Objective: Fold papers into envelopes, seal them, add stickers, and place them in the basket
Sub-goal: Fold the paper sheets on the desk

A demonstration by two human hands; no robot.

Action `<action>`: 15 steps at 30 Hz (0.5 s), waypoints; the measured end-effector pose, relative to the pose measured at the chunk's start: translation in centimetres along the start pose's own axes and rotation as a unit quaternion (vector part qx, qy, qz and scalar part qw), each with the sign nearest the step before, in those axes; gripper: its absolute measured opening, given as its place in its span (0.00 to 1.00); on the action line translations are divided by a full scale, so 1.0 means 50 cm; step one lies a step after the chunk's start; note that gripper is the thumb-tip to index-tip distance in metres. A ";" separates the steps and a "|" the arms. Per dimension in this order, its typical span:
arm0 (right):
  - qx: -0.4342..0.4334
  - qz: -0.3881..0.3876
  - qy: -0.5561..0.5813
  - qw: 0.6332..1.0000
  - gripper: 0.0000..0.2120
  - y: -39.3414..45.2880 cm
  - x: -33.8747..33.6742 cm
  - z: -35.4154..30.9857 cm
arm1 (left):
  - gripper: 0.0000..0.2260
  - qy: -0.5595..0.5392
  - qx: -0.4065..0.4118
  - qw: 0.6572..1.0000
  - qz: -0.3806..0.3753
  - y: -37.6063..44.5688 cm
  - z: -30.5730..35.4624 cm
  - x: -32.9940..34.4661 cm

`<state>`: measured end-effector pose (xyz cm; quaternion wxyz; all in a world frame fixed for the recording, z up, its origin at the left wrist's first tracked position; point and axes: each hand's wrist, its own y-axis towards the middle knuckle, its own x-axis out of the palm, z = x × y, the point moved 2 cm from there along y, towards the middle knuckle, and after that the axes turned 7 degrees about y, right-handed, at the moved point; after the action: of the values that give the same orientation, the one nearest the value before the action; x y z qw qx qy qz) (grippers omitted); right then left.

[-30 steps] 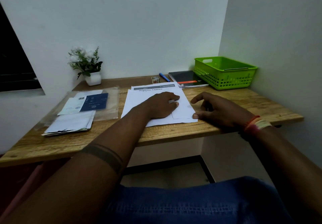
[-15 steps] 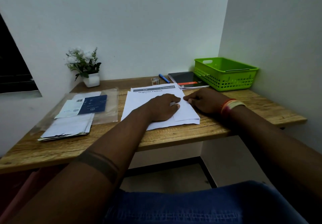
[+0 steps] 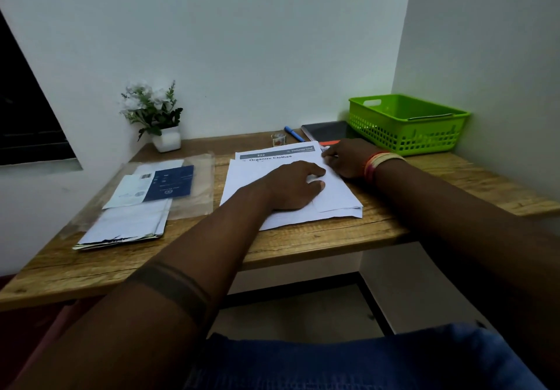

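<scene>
A stack of white papers (image 3: 245, 177) lies mid-desk, its top sheet folded over into a narrower strip (image 3: 336, 192) on the right. My left hand (image 3: 292, 185) presses flat on the folded sheet. Beyond it, my right hand (image 3: 345, 159) rests at the far edge of the fold, fingers curled down onto the paper. A green plastic basket (image 3: 406, 135) stands at the back right corner. On the left lie a pile of white envelopes (image 3: 127, 226) and a blue-and-white sheet (image 3: 157, 186) in a clear sleeve.
A potted white flower (image 3: 157, 120) stands at the back left. A small glass jar (image 3: 278, 139), a blue pen (image 3: 294, 133) and a dark notebook (image 3: 327, 130) lie behind the papers. Walls close the desk's back and right side.
My right hand has slid from the near right corner of the papers along the fold to its far end. The left hand has stayed pressing on the sheet.
</scene>
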<state>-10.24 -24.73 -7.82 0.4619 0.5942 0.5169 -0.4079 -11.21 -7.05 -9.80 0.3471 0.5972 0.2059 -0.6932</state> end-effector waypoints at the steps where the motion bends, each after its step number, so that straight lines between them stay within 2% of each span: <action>1: 0.000 0.018 0.011 1.000 0.15 0.003 0.004 0.001 | 0.20 -0.003 0.001 1.000 -0.008 0.002 -0.004 -0.007; 4: 0.011 0.079 0.064 0.995 0.14 0.020 0.014 0.010 | 0.18 0.010 0.015 0.999 -0.047 0.014 -0.021 -0.034; 9: 0.022 0.087 0.146 0.985 0.08 0.053 0.019 0.031 | 0.16 0.039 0.051 0.995 -0.072 0.045 -0.045 -0.063; 15: 0.005 0.085 0.186 0.979 0.12 0.067 0.016 0.031 | 0.15 -0.048 0.066 0.997 -0.002 0.045 -0.090 -0.026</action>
<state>-6.83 -26.20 -8.54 0.3878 0.7039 0.5388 -0.2525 -6.44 -5.09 -9.15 0.3150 0.5846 0.1440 -0.7337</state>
